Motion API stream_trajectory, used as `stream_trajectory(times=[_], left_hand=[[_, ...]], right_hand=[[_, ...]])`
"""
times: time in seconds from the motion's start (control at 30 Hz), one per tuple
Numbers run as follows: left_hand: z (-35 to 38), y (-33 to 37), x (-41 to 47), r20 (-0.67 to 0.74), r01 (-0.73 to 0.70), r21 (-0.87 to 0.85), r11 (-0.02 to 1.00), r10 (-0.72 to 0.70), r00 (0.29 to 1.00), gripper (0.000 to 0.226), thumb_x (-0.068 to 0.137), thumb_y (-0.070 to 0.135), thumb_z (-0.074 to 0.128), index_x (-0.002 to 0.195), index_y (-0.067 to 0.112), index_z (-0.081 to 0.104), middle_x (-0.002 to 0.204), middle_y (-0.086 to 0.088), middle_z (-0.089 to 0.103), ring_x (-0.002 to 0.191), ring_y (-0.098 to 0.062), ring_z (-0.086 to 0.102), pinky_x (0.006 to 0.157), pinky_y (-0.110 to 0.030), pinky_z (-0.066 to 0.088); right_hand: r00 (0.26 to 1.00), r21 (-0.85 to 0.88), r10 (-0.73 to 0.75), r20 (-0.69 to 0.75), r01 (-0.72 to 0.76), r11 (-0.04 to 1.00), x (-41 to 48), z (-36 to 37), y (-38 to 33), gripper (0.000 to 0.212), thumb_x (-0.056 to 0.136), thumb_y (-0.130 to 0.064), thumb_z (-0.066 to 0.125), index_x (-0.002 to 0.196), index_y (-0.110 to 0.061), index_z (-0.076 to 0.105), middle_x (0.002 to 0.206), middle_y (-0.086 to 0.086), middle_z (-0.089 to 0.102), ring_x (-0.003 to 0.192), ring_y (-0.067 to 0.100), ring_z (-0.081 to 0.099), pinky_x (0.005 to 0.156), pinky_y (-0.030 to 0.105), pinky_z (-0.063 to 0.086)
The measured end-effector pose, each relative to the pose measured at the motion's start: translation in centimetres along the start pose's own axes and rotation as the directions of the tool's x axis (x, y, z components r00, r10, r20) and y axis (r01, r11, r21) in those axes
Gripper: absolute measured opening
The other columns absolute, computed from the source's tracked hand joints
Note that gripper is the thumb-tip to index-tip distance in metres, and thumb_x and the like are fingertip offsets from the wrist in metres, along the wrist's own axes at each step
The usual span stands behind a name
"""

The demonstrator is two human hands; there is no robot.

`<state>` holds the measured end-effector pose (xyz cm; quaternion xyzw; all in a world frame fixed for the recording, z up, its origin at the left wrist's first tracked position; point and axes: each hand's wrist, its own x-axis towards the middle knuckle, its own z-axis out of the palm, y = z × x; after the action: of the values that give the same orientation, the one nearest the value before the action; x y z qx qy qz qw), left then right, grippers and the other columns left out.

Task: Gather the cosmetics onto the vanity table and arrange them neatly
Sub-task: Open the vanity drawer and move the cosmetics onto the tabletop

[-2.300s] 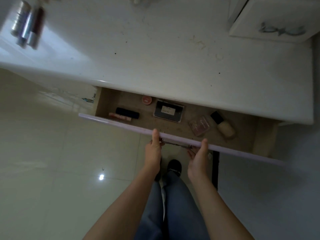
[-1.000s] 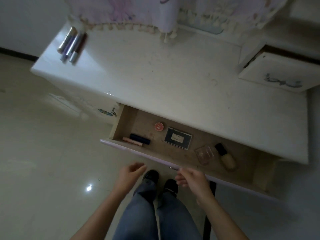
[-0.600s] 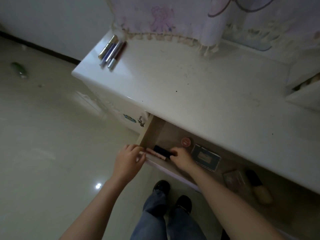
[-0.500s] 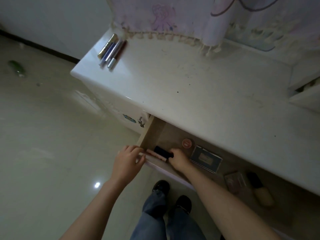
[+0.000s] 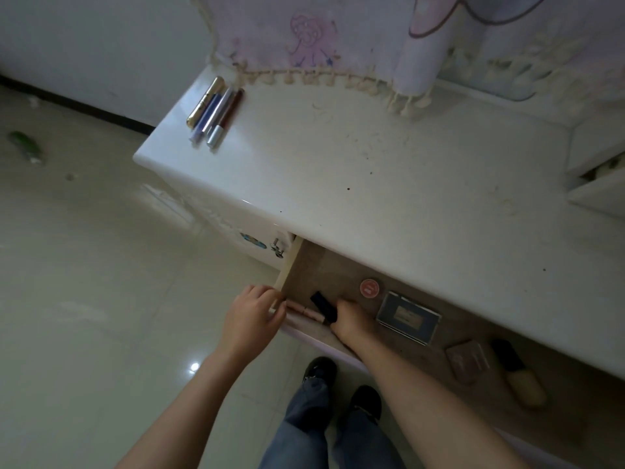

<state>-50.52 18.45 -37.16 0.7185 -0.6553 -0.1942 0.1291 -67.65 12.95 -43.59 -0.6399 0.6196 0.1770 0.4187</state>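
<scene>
Since half second ago: black tube [image 5: 321,303] tipped up off drawer [image 5: 289,265] floor, right hand [image 5: 351,319] pinching its near end, likely to lift out. Left hand [image 5: 252,319] curled at drawer corner over pink tube [image 5: 306,313] end; steadying or grasping, cannot tell. Worktop [image 5: 372,184] beyond both hands.
</scene>
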Motion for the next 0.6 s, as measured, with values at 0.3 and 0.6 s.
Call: stream_trajectory(times=[0.3,0.6], left_hand=[[0.1,1.2,1.2,0.134,-0.086,-0.061,0.994,0.094,0.986,0.007,0.078,0.0,0.064,0.083,0.001,0.068,0.084,-0.016,0.067,0.077,-0.031,0.063,0.062,-0.033,0.044],[3.3,3.6,6.5,0.692,-0.12,0.178,0.977,-0.038,0.721,0.023,0.088,0.018,0.053,0.104,0.002,0.06,0.11,-0.015,0.063,0.102,-0.03,0.058,0.082,-0.035,0.046]], right_hand=[[0.994,0.17,0.049,-0.102,-0.031,0.985,-3.8,-2.4,1.4,0.028,0.081,-0.015,0.06,0.107,-0.007,0.056,0.112,0.016,0.063,0.1,0.029,0.061,0.067,0.028,0.041],[0.974,0.409,0.121,-0.19,-0.033,0.912,-10.5,-4.2,7.1,0.022,0.078,-0.008,0.062,0.099,-0.012,0.055,0.097,0.004,0.06,0.086,0.017,0.056,0.066,0.024,0.038]])
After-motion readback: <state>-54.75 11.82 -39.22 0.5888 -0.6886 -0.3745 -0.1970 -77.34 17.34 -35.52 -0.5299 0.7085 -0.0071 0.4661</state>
